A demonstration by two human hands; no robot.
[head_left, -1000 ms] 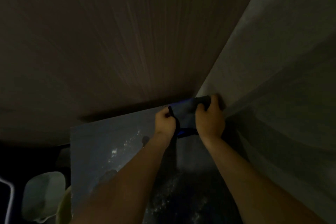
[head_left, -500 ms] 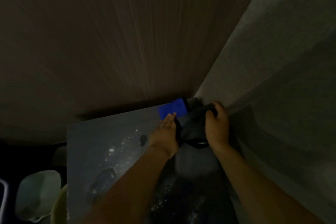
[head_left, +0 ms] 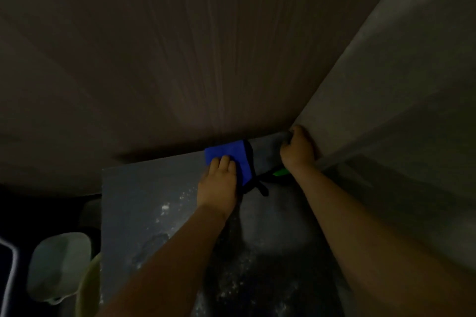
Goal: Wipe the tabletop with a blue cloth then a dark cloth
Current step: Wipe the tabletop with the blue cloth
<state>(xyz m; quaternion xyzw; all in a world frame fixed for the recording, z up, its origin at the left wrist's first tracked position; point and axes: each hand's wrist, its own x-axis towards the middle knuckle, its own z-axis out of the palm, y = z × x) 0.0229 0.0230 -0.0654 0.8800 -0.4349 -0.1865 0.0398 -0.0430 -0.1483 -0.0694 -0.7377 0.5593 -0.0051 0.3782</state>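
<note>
The scene is very dim. A blue cloth (head_left: pixel 228 153) lies at the far edge of the dark grey tabletop (head_left: pixel 144 193), which carries white specks and smears. My left hand (head_left: pixel 219 183) presses flat on the cloth's near part, fingers together. A dark cloth (head_left: pixel 265 156) with a black strap stretches from the blue cloth toward the corner. My right hand (head_left: pixel 297 150) is closed in a fist on its far end, against the right wall. A small green bit (head_left: pixel 279 172) shows under that wrist.
A brown wood-grain wall (head_left: pixel 206 59) rises behind the table and a grey wall (head_left: pixel 399 85) closes the right side. Left of the table, lower down, are a pale seat-like object (head_left: pixel 58 265) and a yellowish rim (head_left: pixel 88 285).
My right hand has pulled the dark cloth right into the corner, uncovering the blue cloth. My left hand has moved onto the blue cloth and lies flat on it.
</note>
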